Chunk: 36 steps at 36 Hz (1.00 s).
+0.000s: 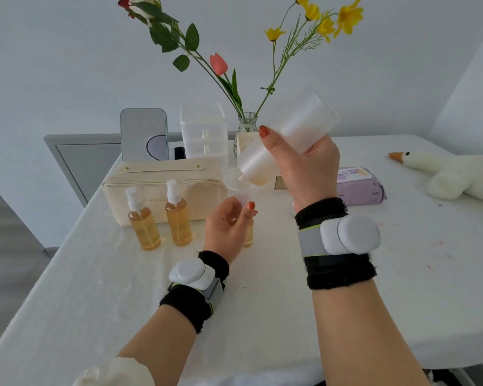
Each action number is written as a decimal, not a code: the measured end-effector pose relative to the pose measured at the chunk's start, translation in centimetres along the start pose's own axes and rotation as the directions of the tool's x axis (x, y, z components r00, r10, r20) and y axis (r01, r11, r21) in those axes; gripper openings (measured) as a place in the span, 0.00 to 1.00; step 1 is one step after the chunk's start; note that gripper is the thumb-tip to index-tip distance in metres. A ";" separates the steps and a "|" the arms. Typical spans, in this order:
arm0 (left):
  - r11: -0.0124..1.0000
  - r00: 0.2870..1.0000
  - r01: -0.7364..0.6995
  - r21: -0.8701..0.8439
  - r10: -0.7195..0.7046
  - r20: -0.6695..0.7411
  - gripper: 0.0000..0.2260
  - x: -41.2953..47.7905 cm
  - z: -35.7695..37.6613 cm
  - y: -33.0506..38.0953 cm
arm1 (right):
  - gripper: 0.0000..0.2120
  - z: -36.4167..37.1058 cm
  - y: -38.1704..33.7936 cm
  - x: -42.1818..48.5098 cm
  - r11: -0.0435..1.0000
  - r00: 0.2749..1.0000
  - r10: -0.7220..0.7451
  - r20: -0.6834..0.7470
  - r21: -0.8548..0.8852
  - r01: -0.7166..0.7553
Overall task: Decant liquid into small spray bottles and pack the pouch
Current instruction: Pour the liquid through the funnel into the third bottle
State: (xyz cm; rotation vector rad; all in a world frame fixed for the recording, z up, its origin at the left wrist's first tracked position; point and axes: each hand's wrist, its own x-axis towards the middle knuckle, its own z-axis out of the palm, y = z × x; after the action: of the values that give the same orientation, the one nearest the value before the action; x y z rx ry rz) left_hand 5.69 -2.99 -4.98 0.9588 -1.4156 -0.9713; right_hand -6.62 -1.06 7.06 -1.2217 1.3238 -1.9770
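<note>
Pouring is in hand: right grip (304, 168) clasps the tipped cup (287, 135) over a funnel (239, 185) that left grip (226, 224) pinches atop the small bottle (249, 232) on the counter (262, 302); next, probably, level the cup and lift the funnel away.

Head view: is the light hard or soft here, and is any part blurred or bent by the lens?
Head view: soft, even light, only faint shadows by the spray bottles; the tilted cup looks hazy and slightly blurred, its far end fading into the wall; the clear funnel is hard to make out; the edges of the table splay, a wide-angle effect.
</note>
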 end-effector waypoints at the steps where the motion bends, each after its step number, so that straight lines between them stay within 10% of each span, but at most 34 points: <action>1: 1.000 1.000 0.000 -0.002 0.000 -0.001 0.17 0.0 0.0 0.0 | 0.26 0.0 0.1 0.0 1.000 1.000 0.009 0.000 0.008 -0.009; 9: 1.000 1.000 0.025 -0.011 -0.025 -0.009 0.16 0.0 0.1 0.1 | 0.10 -0.4 0.7 0.2 0.979 0.991 0.135 -0.007 0.153 -0.132; 36: 0.999 0.999 0.032 -0.012 -0.032 -0.011 0.16 -0.2 0.2 0.5 | 0.22 -1.0 1.8 0.3 0.764 0.903 0.430 0.008 0.529 -0.369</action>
State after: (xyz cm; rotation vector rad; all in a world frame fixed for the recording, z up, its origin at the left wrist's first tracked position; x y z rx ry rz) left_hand 5.46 -2.63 -4.57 0.9788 -1.3870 -0.9953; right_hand -7.78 -1.61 5.48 -0.5184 0.8992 -1.9176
